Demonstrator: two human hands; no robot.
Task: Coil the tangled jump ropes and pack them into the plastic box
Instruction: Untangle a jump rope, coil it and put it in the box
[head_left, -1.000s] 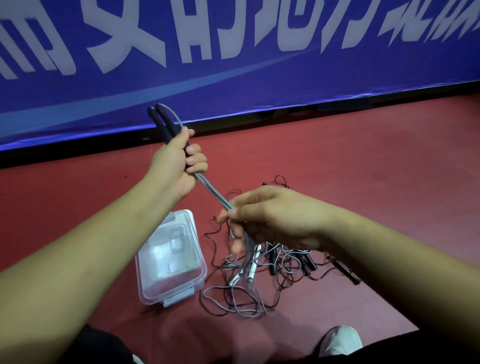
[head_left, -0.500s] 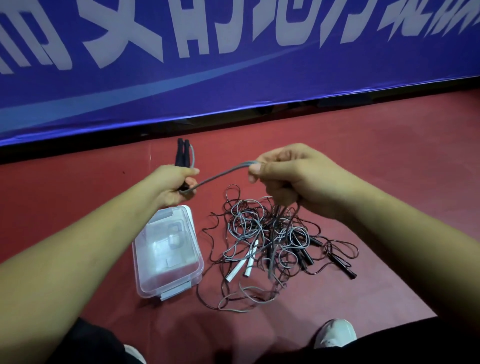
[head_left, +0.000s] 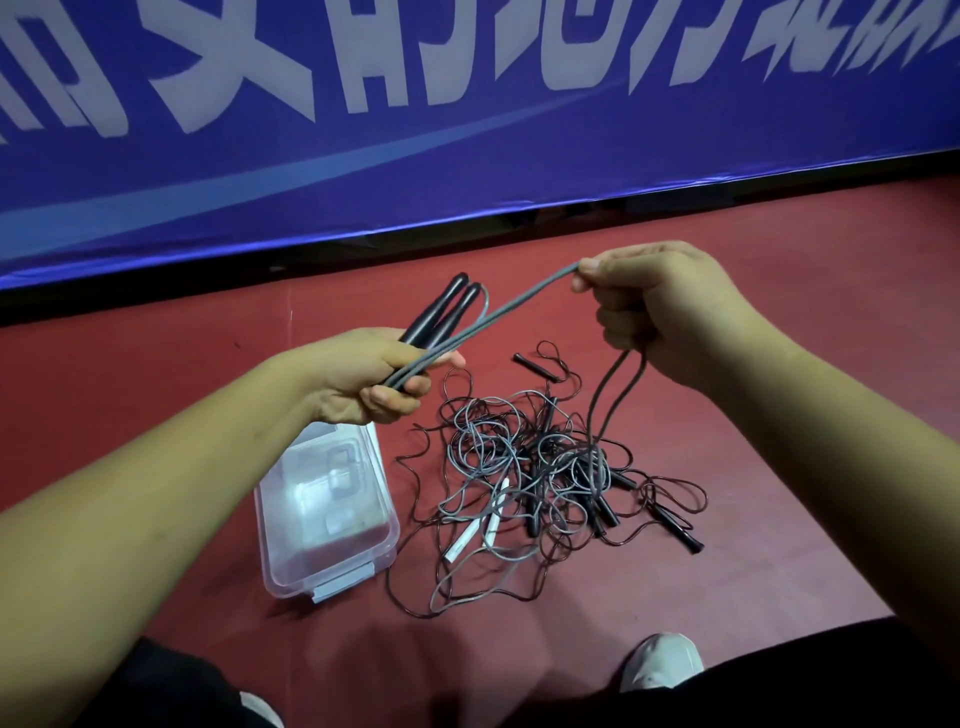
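While the left hand (head_left: 363, 384) curled its fingers round two black handles (head_left: 441, 314) and doubled cord (head_left: 519, 300) above the box (head_left: 337, 569), the right hand (head_left: 654, 306) pinched that cord, seemingly light, limp and snag-prone, best gathered near the handles, trailing into the pile (head_left: 519, 457) beside the box.

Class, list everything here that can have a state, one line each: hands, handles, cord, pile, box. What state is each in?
Left hand, grips the black handles and the grey cord.
Right hand, pinches a bend of the grey cord.
Black handles, held together, side by side.
Grey cord, stretched between the hands, strands hanging into the pile.
Pile, tangled, on the floor.
Box, beside the pile, lid on.
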